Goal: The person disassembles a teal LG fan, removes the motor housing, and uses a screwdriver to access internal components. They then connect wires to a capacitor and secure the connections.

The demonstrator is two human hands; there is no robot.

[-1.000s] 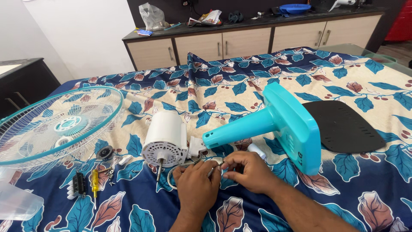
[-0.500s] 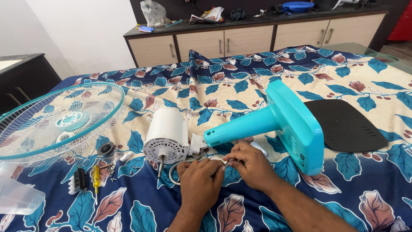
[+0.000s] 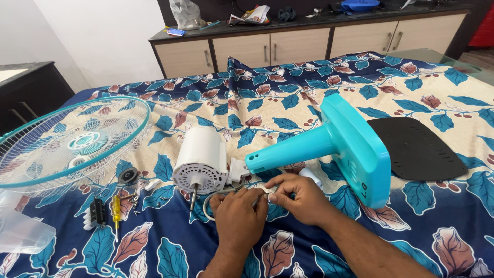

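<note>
A taken-apart table fan lies on a bed with a leaf-patterned sheet. Its white motor housing point(image 3: 201, 161) with a bare shaft rests beside the turquoise stand and base point(image 3: 343, 148). My left hand point(image 3: 238, 218) and my right hand point(image 3: 300, 198) meet just in front of the motor, pinching thin wires and a small white part point(image 3: 265, 191) between the fingertips. A grey cable point(image 3: 212, 198) loops from the motor towards my left hand. What exactly sits under the fingers is partly hidden.
A turquoise-rimmed wire fan guard point(image 3: 67, 144) lies at the left, with a translucent blade point(image 3: 20, 231) below it. A yellow screwdriver point(image 3: 116, 210), a black switch block point(image 3: 96, 212), a black knob point(image 3: 127, 175) and screws lie near it. A black base plate point(image 3: 417, 149) sits right. Cabinets point(image 3: 267, 49) stand behind.
Both hands have stayed in front of the motor, with the fingers shifting slightly on the wires. The view has moved a little; the fan parts have not moved.
</note>
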